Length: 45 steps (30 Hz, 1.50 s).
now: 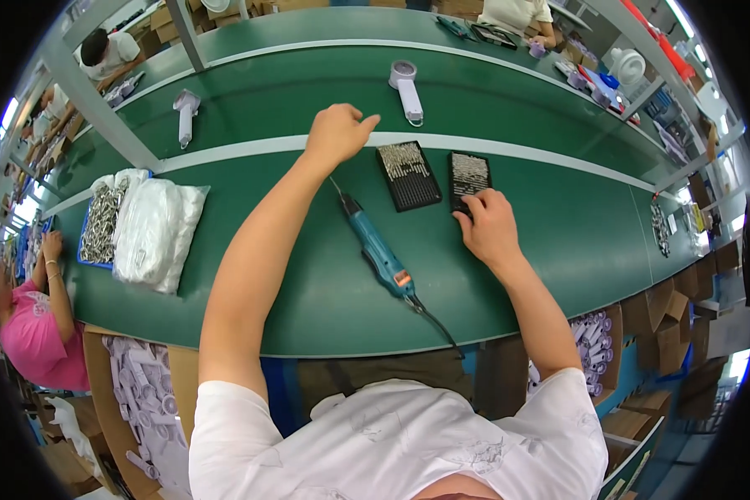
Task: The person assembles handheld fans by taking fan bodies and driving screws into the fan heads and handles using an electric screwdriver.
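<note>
Though apart, 2 trays (417, 194), 1 screwdriver (378, 249)

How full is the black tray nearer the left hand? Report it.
Partly full: in the black tray, small silvery pieces cover the far part, while rows toward the near end show bare black.

Bags (154, 233) lie left of screwdriver (377, 242) and trays (417, 196).
</note>
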### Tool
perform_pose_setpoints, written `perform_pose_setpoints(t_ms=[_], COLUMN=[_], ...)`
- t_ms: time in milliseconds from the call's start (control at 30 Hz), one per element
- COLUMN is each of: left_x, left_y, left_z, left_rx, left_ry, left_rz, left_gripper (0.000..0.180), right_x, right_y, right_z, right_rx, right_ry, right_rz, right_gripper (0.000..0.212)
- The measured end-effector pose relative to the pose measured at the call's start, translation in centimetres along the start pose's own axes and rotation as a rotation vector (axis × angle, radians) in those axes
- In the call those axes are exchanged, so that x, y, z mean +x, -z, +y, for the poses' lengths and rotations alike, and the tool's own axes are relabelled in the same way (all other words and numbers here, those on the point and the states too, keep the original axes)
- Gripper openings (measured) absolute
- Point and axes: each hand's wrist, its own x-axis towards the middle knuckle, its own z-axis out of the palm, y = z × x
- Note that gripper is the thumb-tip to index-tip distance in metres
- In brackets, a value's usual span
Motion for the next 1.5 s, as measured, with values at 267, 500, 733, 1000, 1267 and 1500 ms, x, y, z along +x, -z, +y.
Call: perform_pose_setpoints(t_ms=[267, 500, 733, 1000, 1267, 1500], left_x=[13.3, 15.5, 14.1, 2.4, -14.5, -16.3], left_y=[-10.5, -13.9, -11.3, 6.1, 11.2, 12.4], left_z=[3.3, 4.3, 3.4, -4.5, -6.7, -6.7], left_rx=[0.074, -0.089, -0.291, -0.190, 0.123, 0.282], left_ry=[0.289, 0.425, 0.432, 0.325, 0.669, 0.617], left_rz=[-0.294, -0.409, -0.284, -0.117, -0.073, -0.099], left_gripper=[0.066, 0.042, 0.039, 0.045, 0.045, 0.060], right_x=[6.5, 9.2, 8.3, 5.4, 4.9, 4.8], right_y=[-1.5, -4.9, -2.9, -3.2, -2.7, -2.6], right_z=[-4.4, -5.2, -5.7, -5.0, -6.1, -6.7], right_rx=[-0.016, -0.084, -0.075, -0.015, 0.033, 0.086], right_ry=[-0.071, -0.296, -0.322, -0.239, -0.216, -0.152], right_rz=[0.058, -0.176, -0.311, -0.095, -0.012, 0.058], right_gripper=[0.068, 0.092, 0.090, 0.085, 0.080, 0.079])
